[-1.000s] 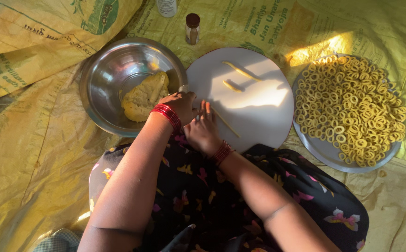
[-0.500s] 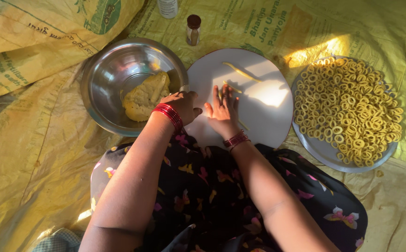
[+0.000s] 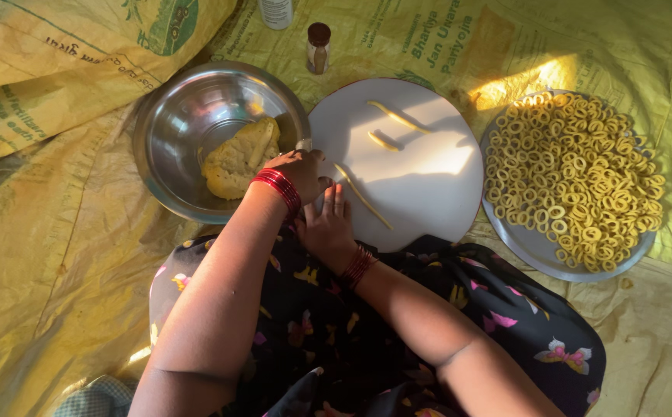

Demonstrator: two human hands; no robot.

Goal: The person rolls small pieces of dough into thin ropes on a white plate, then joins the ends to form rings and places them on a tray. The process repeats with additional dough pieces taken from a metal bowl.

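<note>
Your right hand [image 3: 326, 224] has drawn back; flat, open fingers [image 3: 339, 202] touch the dough strip's [image 3: 363, 196] near end, which runs diagonally away rightward. Left hand [image 3: 299, 171] curled, contents indiscernible.

Both forearms reached forward and met close together. The left hand [image 3: 299, 171] curled into a loose fist, knuckles up, overlapping the right hand [image 3: 330, 224], which lay flat, palm down, with fingers [image 3: 339, 202] extended together.

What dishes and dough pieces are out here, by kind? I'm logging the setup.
Steel bowl: 1
Round white board: 1
Plate of dough rings: 1
Dough lump: 1
Rolled dough strips: 3
Small bottles: 2
Total: 9
</note>
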